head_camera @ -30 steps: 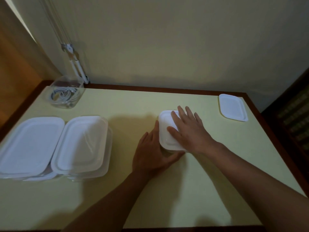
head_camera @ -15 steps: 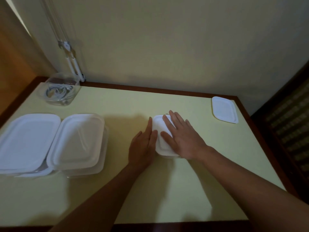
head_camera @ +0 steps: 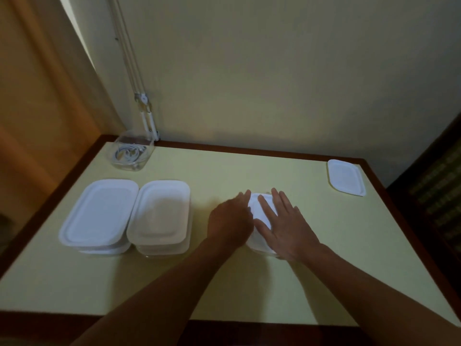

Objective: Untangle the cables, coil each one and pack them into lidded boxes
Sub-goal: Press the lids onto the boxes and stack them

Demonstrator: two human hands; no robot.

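A small white lidded box (head_camera: 259,211) sits in the middle of the pale yellow table (head_camera: 249,290). My right hand (head_camera: 287,226) lies flat on its lid with straight fingers. My left hand (head_camera: 230,221) touches the box's left side, its fingers against the edge. At the far left corner stands a clear open box (head_camera: 131,154) with a coiled white cable (head_camera: 126,153) inside.
Two larger white lidded boxes (head_camera: 99,216) (head_camera: 161,216) stand side by side at the left. A loose white lid (head_camera: 346,177) lies at the far right corner. A white clamp fitting (head_camera: 147,118) rises at the wall. Dark wooden edging frames the table.
The camera has tilted up and shifted, so the table sits lower in view. My left hand's fingers have moved up along the box's left edge. My right hand stays flat on the lid.
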